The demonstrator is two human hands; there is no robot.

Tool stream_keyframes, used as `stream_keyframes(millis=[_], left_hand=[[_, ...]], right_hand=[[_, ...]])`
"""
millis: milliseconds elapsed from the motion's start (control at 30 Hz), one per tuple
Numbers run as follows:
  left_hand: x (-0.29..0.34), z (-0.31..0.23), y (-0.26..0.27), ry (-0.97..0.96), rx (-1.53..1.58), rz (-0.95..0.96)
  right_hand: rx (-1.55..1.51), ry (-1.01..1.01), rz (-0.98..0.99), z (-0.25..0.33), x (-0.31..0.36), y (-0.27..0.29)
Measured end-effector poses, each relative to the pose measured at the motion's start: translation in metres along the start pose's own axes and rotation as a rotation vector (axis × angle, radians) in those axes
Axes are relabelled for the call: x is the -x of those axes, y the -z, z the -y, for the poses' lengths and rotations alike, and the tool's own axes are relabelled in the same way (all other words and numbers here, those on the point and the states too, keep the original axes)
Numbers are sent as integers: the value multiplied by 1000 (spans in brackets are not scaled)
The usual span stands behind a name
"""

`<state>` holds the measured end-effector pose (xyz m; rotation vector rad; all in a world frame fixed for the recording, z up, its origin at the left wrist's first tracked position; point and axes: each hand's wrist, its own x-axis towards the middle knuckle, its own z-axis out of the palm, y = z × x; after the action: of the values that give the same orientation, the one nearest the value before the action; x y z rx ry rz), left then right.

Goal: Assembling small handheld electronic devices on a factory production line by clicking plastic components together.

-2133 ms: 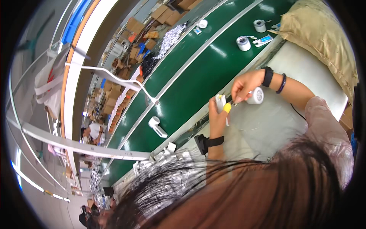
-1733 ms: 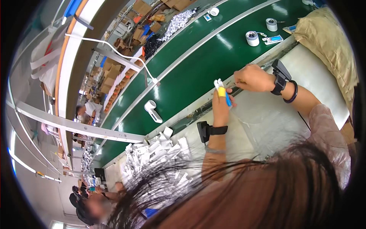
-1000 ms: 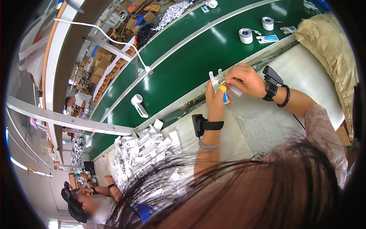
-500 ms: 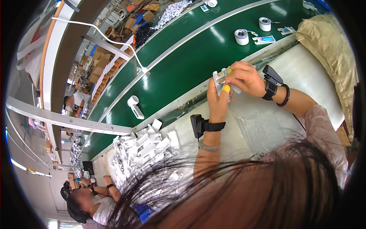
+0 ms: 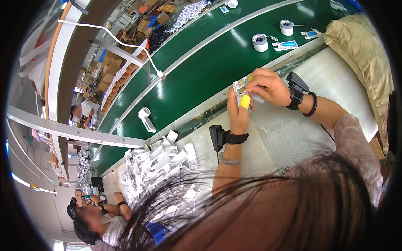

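Above the near edge of the green belt, my left hand (image 5: 238,115) grips a small white plastic housing (image 5: 240,84) from below. A yellow wrap covers the tip of its thumb, which presses on the part. My right hand (image 5: 270,87) is closed at the housing's right side, its fingertips pinching at its inside. What those fingertips hold is too small and hidden to make out. Another bit of yellow shows by the right fingers. Both wrists carry black straps with black boxes.
A green conveyor belt (image 5: 188,90) carries white round motor units (image 5: 259,42), small blue-and-white packs (image 5: 286,45) and a white handled device (image 5: 146,119). White plastic parts (image 5: 161,167) lie heaped at left. A tan sack (image 5: 356,50) stands at right. A co-worker (image 5: 98,219) sits at lower left.
The things on the belt have slid a little to the left. My left thumb has shifted on the housing and shows more of its yellow wrap. My right hand stays nearly in place.
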<state>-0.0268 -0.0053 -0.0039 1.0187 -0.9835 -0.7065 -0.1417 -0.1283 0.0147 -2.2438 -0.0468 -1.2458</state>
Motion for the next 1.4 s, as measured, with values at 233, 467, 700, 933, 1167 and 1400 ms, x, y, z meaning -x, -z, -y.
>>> stream_keyframes(millis=[233,467,700,933,1167,1400], left_hand=[[-1,0,-8,-65,-107,-32],[-2,2,-11,-38,-104,-81],[-2,6,-6,-90,-214,-83],[-4,3,-5,-37,-241,-49],[-6,1,1,48,-188,6],[-4,2,-4,41,-201,-57]], right_hand=[[-38,-18,-1,-3,2,0],[-13,-12,1,-4,4,-1],[82,19,13,1,2,1],[218,175,32,2,-3,2],[120,119,126,-2,-9,7],[98,123,86,-2,-4,4]])
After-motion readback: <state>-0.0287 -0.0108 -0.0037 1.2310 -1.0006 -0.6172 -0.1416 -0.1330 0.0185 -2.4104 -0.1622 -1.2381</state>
